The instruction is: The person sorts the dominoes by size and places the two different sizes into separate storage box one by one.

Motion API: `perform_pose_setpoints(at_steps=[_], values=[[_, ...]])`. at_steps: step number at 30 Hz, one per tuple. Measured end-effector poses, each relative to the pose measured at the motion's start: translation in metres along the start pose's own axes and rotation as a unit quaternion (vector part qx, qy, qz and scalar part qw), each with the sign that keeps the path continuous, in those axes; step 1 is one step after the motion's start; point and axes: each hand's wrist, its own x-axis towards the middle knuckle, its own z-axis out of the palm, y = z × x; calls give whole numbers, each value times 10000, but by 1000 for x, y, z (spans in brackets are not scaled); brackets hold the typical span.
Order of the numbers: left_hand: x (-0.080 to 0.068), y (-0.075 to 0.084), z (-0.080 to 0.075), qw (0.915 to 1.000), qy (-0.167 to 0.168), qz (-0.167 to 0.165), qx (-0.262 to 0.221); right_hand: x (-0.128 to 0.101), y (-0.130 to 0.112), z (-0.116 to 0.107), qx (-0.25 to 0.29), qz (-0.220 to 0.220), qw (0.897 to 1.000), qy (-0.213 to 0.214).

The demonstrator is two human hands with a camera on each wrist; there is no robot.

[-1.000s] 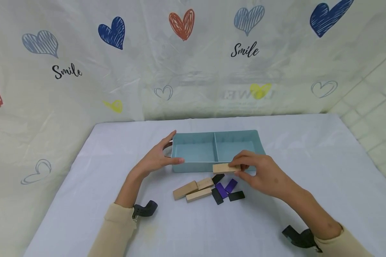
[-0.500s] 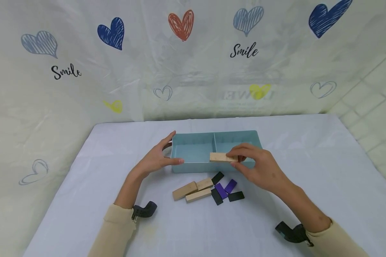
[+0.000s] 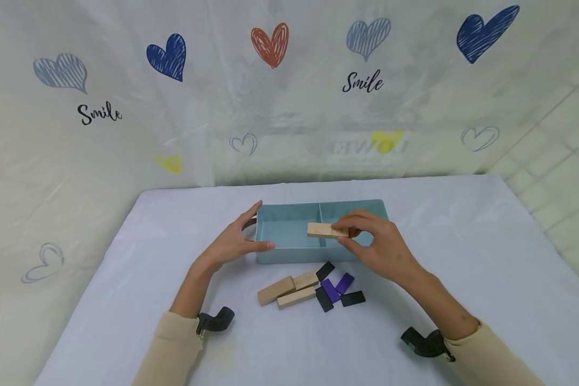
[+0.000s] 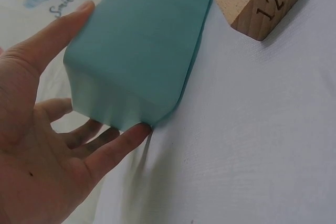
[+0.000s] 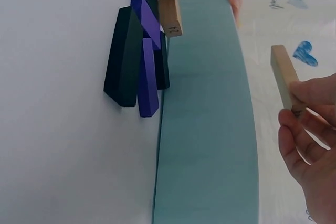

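A person's right hand (image 3: 381, 249) pinches one end of a pale wooden block (image 3: 325, 230) between thumb and fingertips. The block floats level over a teal two-compartment tray (image 3: 289, 253), its long axis running left to right, its free end pointing left past the middle divider (image 3: 321, 225) toward the left compartment. The left hand (image 3: 231, 241) braces the tray's left end, thumb on the near corner, fingers straight along the side wall (it presses rather than grasps). The right hand is the nearer one to the loose pieces in front of the tray: three more wooden blocks (image 3: 289, 289), numbered on their ends, and flat black and purple tiles (image 3: 335, 289). All of this rests on a worktop (image 3: 415, 214) under a pale lilac cloth; behind hangs a plastic curtain (image 3: 173, 107) printed with hearts.
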Motion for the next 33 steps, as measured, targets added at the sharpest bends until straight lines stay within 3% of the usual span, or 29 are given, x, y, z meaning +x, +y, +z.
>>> perform_pose_setpoints(at_steps=[9,16,33], values=[[-3,0,0,10000,-14,34,-77,7,4,9,211,-137,9996,117],[-2,-1,0,10000,14,20,-67,12,6,15,92,-72,9998,177],[-2,-1,1,10000,36,20,-64,21,18,25,424,56,9986,297]])
